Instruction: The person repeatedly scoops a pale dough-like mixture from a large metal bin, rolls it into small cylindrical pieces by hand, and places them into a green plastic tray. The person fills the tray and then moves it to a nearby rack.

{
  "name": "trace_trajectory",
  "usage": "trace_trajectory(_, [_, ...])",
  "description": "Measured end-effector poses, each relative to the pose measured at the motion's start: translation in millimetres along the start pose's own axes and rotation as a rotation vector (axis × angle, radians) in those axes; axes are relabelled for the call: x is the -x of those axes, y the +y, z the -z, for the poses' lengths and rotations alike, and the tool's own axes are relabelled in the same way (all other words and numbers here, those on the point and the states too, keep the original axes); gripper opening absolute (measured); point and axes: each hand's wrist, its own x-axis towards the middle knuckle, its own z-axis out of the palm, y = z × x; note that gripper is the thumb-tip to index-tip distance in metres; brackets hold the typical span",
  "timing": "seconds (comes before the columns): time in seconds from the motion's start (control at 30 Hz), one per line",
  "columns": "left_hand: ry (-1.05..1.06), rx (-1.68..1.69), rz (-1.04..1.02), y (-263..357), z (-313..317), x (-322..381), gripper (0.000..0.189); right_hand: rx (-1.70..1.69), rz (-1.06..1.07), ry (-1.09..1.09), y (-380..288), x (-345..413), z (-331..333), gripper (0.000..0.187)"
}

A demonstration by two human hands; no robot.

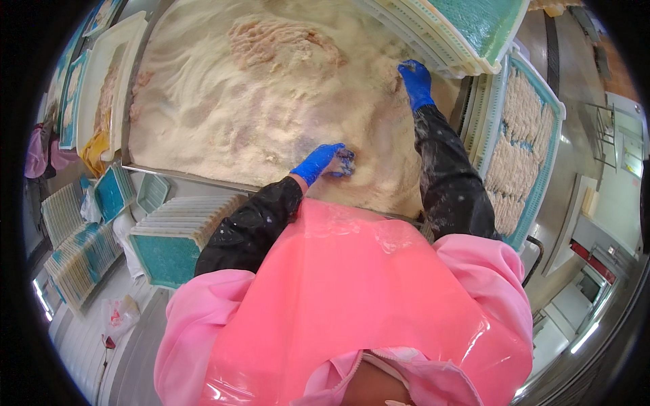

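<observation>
A bed of pale breadcrumb-like coating (213,116) fills a metal-rimmed bin before me. Pinkish raw meat pieces (274,43) lie heaped on it at the far side. My left hand (327,160), in a blue glove, is low over the near crumbs with its fingers curled; crumbs cling to them. Whether anything sits inside the curl is hidden. Farther out on the right, my right hand (416,83), also gloved in blue, is bent at the fingers beside a stack of trays (447,51). Its fingertips are turned away, so its grasp does not show.
At the right, a blue-rimmed tray (546,167) carries rows of coated strips. Stacked white-edged trays with teal bottoms (167,259) stand at the left, near an empty-looking green basket (153,193). A pale tub (114,66) holding meat adjoins the bin's left edge.
</observation>
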Motion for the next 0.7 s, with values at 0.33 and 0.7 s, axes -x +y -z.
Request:
trace_trajectory(0.33, [-0.010, 0.015, 0.007, 2, -9, 6, 0.044, -0.966, -0.498, -0.221, -72, 103, 2, 0.009])
trace_trajectory(0.7, [0.372, -0.633, -0.397, 9, -29, 36, 0.030, 0.392, -0.423, -0.350, -63, 243, -2, 0.044])
